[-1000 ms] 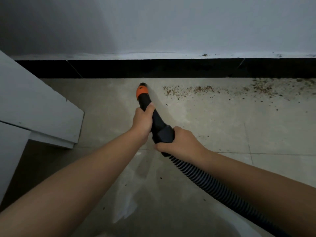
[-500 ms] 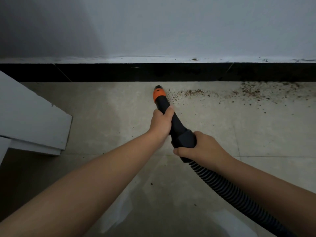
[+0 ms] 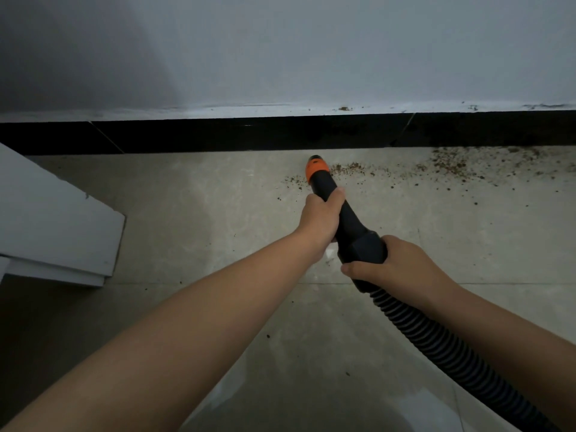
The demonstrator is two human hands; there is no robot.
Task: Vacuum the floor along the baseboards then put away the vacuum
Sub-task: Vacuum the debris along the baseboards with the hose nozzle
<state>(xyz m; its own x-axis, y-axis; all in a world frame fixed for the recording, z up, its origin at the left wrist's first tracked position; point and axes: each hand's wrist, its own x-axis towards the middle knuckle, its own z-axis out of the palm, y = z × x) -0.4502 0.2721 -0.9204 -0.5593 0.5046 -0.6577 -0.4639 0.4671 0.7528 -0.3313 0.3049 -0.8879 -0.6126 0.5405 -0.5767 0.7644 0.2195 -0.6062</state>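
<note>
The black vacuum nozzle (image 3: 338,210) with its orange tip (image 3: 315,168) points toward 11 o'clock, tip at the floor near the black baseboard (image 3: 249,134). The left hand (image 3: 322,216) grips the nozzle, fingers curled round it; the right hand (image 3: 396,265) grips the thicker cuff where the ribbed hose (image 3: 442,350) begins. Brown crumbs (image 3: 445,163) lie on the floor tiles (image 3: 193,213) from the tip toward 3 o'clock. A white board (image 3: 53,222) lies at 9 o'clock.

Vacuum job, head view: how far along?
Done: floor left of the nozzle looks free of crumbs. In hand: left hand and right hand grip the vacuum wand, orange tip at the crumb trail's near end by the black baseboard. Left: debris further right, then stowing the vacuum.
</note>
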